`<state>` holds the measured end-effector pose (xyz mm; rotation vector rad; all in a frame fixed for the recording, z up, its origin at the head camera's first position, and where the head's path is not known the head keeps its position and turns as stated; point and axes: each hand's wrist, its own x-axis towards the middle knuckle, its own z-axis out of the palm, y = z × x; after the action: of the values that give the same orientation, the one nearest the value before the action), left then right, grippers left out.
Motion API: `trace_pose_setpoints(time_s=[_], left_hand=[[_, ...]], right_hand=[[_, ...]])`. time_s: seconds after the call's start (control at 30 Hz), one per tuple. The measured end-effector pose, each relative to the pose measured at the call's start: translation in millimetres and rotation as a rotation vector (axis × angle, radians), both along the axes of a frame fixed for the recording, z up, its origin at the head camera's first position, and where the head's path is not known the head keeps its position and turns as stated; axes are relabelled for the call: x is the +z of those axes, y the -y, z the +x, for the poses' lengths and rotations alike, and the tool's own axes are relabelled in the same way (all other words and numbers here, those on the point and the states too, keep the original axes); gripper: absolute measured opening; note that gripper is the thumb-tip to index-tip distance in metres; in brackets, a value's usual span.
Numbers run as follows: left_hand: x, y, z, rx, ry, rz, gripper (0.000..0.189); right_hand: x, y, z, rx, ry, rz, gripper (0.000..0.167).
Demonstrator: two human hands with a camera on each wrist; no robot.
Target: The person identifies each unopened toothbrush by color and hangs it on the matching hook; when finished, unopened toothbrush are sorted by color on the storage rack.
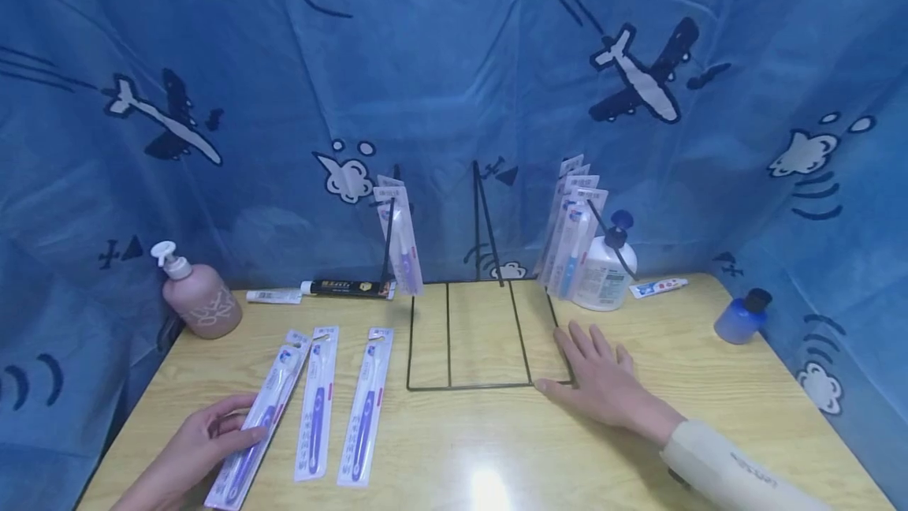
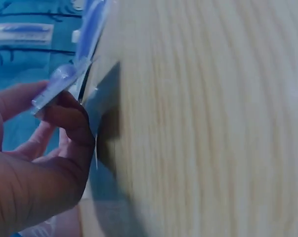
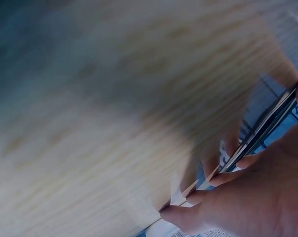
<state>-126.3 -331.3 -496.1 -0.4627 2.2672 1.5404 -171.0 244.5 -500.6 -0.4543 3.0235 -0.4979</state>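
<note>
My left hand (image 1: 199, 440) pinches a packaged purple toothbrush (image 1: 282, 377) between thumb and fingers, over the table's front left. In the left wrist view, the pack's lower end (image 2: 64, 79) shows between the fingertips, close to the tabletop. Two more packaged purple toothbrushes, one nearer (image 1: 317, 408) and one farther right (image 1: 366, 408), lie to its right. My right hand (image 1: 606, 385) is spread flat at the front right corner of a black wire rack (image 1: 448, 337), thumb touching or close to its front bar. Purple packs (image 1: 404, 251) hang on the rack's left hook, several blue ones (image 1: 578, 239) on its right.
Along the back stand a pink pump bottle (image 1: 202, 302) and a white pump bottle (image 1: 606, 282). A small white tube (image 1: 273, 296), a black toothpaste tube (image 1: 347, 289) and another small tube (image 1: 658, 287) lie there. A blue bottle (image 1: 741, 318) is at the right edge.
</note>
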Motion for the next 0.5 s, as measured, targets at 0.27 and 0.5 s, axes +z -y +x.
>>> trace_pose_setpoints(time_s=[0.27,0.5], left_hand=[[-1.8,3.8,5.7,0.032,-0.004,0.197,0.047],[0.4,-1.2,7.5,0.059,-0.02,0.294,0.045]], right_hand=[[-0.3,-1.1,-1.3,-0.004,-0.005,0.008,0.099],[-4.1,-2.0,-1.4,-0.002,0.0,-0.005,0.1]])
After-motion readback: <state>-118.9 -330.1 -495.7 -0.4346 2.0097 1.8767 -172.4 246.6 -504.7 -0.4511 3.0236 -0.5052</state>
